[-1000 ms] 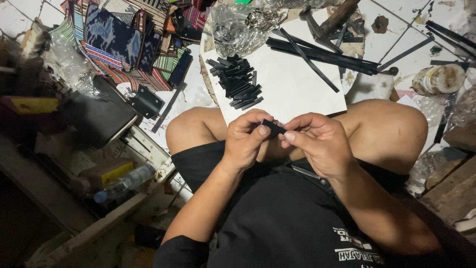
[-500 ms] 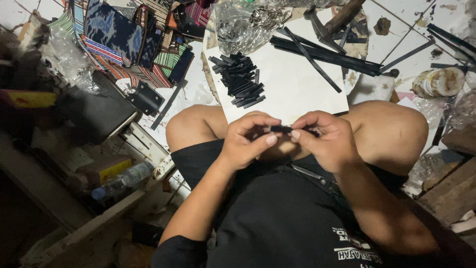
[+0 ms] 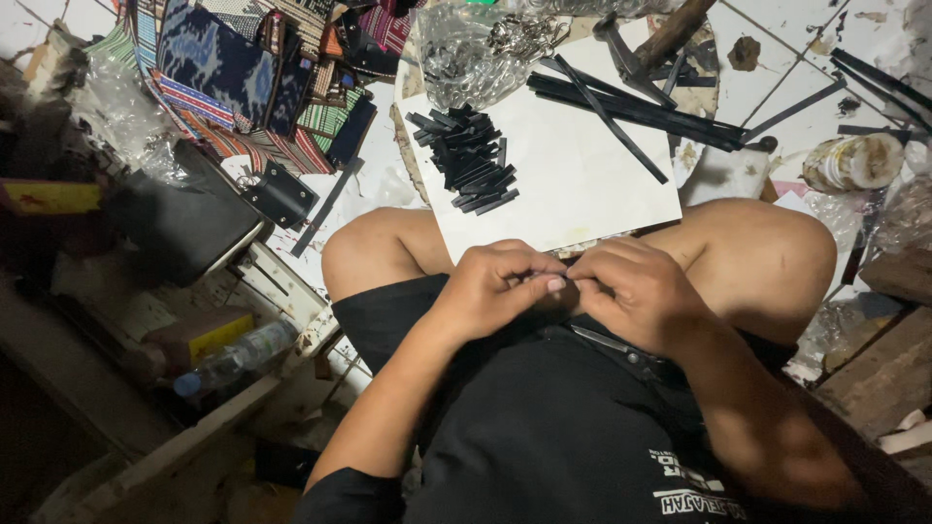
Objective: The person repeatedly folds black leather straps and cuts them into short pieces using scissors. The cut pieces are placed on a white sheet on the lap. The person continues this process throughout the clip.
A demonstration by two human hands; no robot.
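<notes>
My left hand (image 3: 500,286) and my right hand (image 3: 636,291) meet above my lap, fingertips pinched together on a small black strip piece (image 3: 561,277) that is almost hidden between them. I sit cross-legged in black shorts. Just beyond my knees lies a white board (image 3: 582,180) with a pile of short black strip pieces (image 3: 468,160) on its left part. Several long black strips (image 3: 631,107) lie across the board's far edge.
A clear plastic bag with metal rings (image 3: 481,49) sits behind the board. Patterned woven pouches (image 3: 243,68) are heaped at the far left, a black case (image 3: 184,223) and a plastic bottle (image 3: 233,354) at the left. A round tin (image 3: 854,160) stands at the right.
My hands have drawn closer together and slightly lower toward my lap, and the black piece between my fingers is now mostly covered. The view has shifted a little.
</notes>
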